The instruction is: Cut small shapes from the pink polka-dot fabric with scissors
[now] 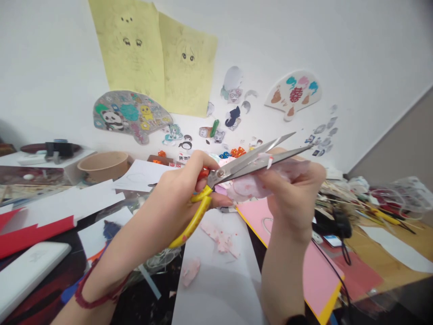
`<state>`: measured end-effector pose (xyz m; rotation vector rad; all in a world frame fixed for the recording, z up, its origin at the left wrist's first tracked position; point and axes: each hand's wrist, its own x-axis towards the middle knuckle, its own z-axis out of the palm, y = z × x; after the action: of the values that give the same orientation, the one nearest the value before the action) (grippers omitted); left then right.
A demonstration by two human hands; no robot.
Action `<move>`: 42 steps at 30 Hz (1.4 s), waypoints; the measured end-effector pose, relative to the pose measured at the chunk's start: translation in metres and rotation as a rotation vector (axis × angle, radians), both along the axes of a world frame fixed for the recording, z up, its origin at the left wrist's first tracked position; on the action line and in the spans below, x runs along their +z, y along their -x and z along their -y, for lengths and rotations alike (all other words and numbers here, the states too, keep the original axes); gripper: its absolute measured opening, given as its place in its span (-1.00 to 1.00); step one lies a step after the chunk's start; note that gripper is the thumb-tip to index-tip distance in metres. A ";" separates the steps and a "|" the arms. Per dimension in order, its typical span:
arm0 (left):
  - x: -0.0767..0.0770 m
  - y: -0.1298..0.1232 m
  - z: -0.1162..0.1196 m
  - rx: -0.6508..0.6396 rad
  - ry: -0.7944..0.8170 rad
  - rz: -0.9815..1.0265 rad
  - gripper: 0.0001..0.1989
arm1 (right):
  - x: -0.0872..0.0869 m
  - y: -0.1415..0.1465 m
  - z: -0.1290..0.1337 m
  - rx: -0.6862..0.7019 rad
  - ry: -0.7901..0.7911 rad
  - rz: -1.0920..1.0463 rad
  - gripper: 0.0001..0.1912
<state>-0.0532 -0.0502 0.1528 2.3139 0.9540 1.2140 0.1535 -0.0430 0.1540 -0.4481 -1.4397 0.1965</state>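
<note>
My left hand (189,189) is closed around a pair of scissors (233,167) with yellow handles, its blades parted and pointing up to the right. In my right hand (291,185) I grip a thin, crumpled whitish-pink sheet (248,187) with small reddish specks; I cannot tell whether it is fabric or film. The blades lie across the top of this sheet, close to my right fingers. Below the hands, cut pink scraps (223,239) lie on a white sheet of paper (216,289).
To the right lie a pink board (321,280) with a yellow edge, a black cable and a cluttered wooden surface. On the left are a white box (34,275), red paper (40,237) and a tan bowl (103,164). Drawings and paper fans hang on the wall behind.
</note>
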 end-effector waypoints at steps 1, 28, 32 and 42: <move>0.000 0.000 0.000 0.003 0.007 -0.001 -0.72 | 0.000 -0.001 0.000 0.016 0.001 -0.001 -0.88; -0.004 0.001 -0.009 -0.028 0.031 -0.001 -0.59 | 0.006 -0.002 0.002 -0.026 0.022 0.028 -0.87; -0.001 0.000 -0.005 -0.008 0.036 -0.032 -0.60 | 0.007 -0.001 0.004 -0.058 0.012 0.054 -0.94; -0.004 -0.003 -0.006 -0.044 -0.001 0.008 -0.63 | 0.004 0.004 0.004 -0.059 0.011 0.026 -0.89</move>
<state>-0.0500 -0.0440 0.1493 2.3167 0.8959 1.2050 0.1496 -0.0474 0.1583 -0.5032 -1.4500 0.1521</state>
